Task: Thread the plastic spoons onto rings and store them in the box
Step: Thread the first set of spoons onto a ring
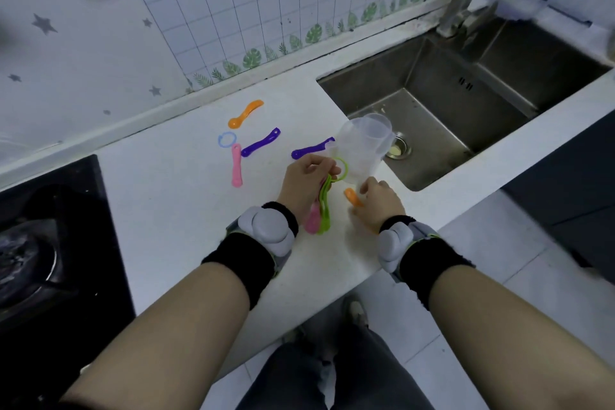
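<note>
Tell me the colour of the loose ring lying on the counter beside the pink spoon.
Light blue; the ring shows best in the head view.

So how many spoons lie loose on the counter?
4: orange spoon farthest back, purple spoon right of the blue ring, pink spoon below it, second purple spoon partly behind the clear box. Others could hide behind the box.
</note>
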